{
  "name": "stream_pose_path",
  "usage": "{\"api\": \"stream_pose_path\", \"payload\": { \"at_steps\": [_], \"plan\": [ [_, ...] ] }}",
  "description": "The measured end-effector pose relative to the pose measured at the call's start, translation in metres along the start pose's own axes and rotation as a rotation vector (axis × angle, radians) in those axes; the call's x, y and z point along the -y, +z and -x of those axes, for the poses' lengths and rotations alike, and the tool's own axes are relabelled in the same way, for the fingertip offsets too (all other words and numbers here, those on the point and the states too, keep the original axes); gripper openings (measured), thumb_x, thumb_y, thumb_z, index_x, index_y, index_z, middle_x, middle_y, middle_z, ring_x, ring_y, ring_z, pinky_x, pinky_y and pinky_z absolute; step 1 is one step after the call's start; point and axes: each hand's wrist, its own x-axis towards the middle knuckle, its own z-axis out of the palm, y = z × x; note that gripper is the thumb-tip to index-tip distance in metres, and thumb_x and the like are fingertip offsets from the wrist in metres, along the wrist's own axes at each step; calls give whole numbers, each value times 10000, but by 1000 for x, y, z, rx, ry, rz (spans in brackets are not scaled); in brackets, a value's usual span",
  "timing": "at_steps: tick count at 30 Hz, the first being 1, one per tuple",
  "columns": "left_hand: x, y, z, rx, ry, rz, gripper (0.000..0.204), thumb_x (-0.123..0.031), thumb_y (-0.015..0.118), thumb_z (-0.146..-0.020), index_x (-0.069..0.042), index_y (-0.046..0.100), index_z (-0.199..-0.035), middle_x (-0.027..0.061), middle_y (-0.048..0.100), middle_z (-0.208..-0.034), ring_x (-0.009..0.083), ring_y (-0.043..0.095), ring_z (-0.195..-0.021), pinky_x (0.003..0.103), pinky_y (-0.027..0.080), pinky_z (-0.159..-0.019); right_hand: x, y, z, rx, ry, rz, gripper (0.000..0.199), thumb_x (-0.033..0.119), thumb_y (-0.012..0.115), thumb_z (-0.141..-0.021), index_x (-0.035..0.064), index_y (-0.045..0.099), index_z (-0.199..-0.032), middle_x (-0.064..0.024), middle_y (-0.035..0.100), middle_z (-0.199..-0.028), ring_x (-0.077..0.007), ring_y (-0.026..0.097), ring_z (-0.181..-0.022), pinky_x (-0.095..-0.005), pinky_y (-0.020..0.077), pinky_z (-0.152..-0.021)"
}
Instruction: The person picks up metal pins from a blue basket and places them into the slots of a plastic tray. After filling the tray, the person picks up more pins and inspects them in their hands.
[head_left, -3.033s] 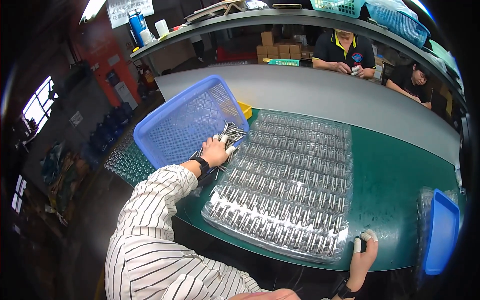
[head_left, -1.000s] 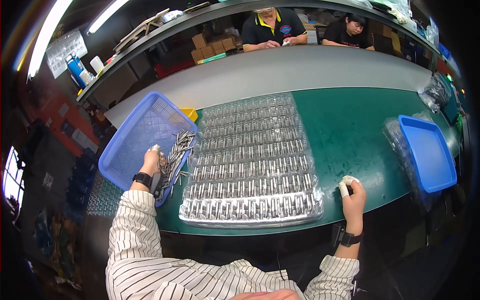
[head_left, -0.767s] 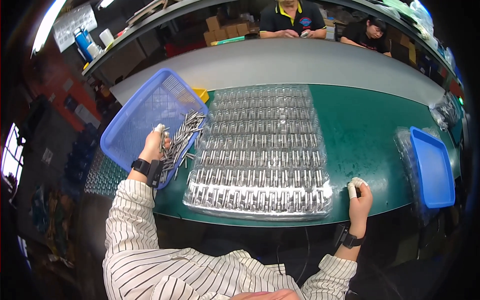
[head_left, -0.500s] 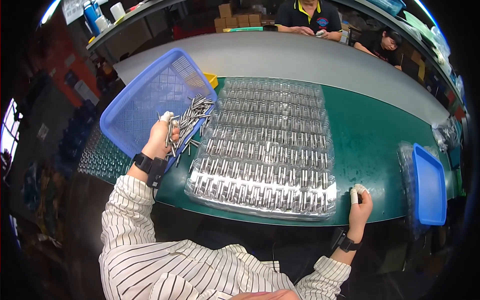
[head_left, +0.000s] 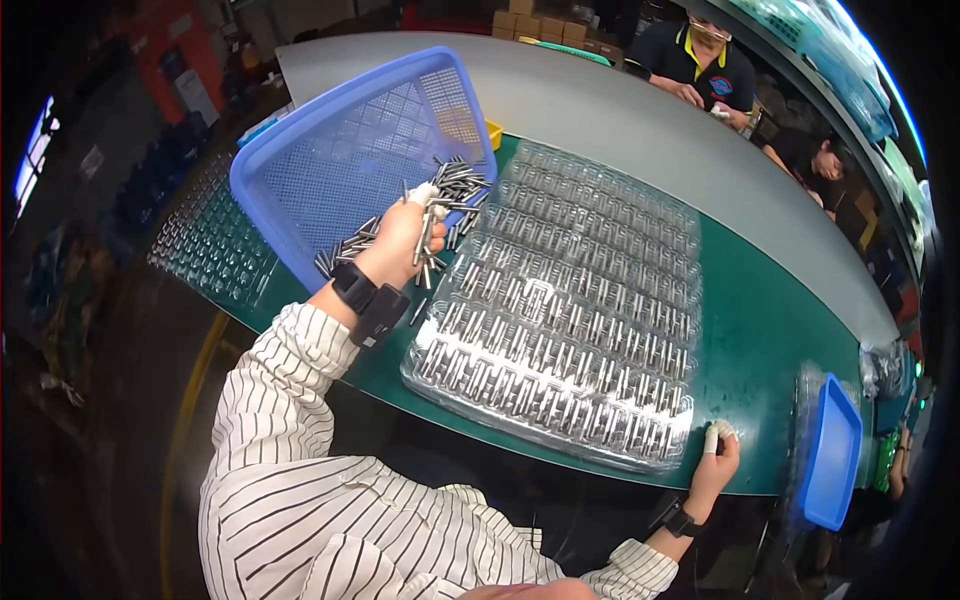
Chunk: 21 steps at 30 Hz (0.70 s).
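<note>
My left hand (head_left: 408, 238), with white finger cots, is closed around several thin metal pins (head_left: 424, 240) at the front right side of the blue mesh basket (head_left: 330, 140). The tilted basket holds a loose heap of the same pins (head_left: 462, 182), and a few lie past its rim on the table. To the right, a stack of clear plastic blister trays (head_left: 560, 300) has pins standing in rows in its nearer pockets. Just beyond the stack's near right corner, my right hand (head_left: 718, 458) rests with its capped fingers curled together; what they hold, if anything, is hidden.
The green table (head_left: 755, 340) carries another clear tray (head_left: 215, 235) left of the basket. A blue tray (head_left: 832, 455) stands at the right edge. Behind the grey partition (head_left: 600, 110), two other people work. A yellow container (head_left: 493, 134) shows behind the basket.
The view has turned and shifted, so the basket and tray stack appear tilted. My left hand stays at the pins by the basket, still grasping some. My right hand remains beside the tray stack.
</note>
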Motion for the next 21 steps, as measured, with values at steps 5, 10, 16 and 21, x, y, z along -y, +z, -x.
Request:
{"api": "stream_pose_path", "payload": {
  "at_steps": [5, 10, 16, 21],
  "plan": [
    [-11, -14, -3, 102, -114, 104, 175, -253, 523, -891, -92, 455, -908, 36, 501, -667, 122, 453, -454, 248, 334, -334, 4, 26, 14, 69, -116, 85, 168, 53, 576, -869, -29, 586, -1015, -50, 581, -984, -127, 547, -891, -247, 432, -811],
    [-5, -22, -13, 204, -231, 222, 176, -258, 504, -902, -90, 460, -923, 37, 492, -683, 120, 441, -471, 249, 331, -346, 61, 57, 17, 146, 76, -117, 210, 45, 573, -864, -11, 564, -1066, -43, 584, -999, -122, 546, -893, -247, 433, -809],
    [-6, -32, -31, 205, -283, 256, 169, -256, 473, -919, -88, 468, -934, 42, 490, -695, 123, 437, -477, 250, 328, -351, 226, 155, 20, 569, -367, 97, 339, 6, 649, -750, 29, 568, -1078, -67, 604, -1027, -145, 571, -868, -274, 458, -787],
    [-3, -51, -38, 228, -334, 312, 174, -261, 468, -924, -87, 467, -939, 45, 489, -693, 125, 435, -476, 251, 331, -352, 297, 266, 35, 836, -1035, 308, 382, 115, 706, -690, 98, 588, -1053, -78, 602, -981, -241, 589, -787, -307, 491, -661]
  ]
}}
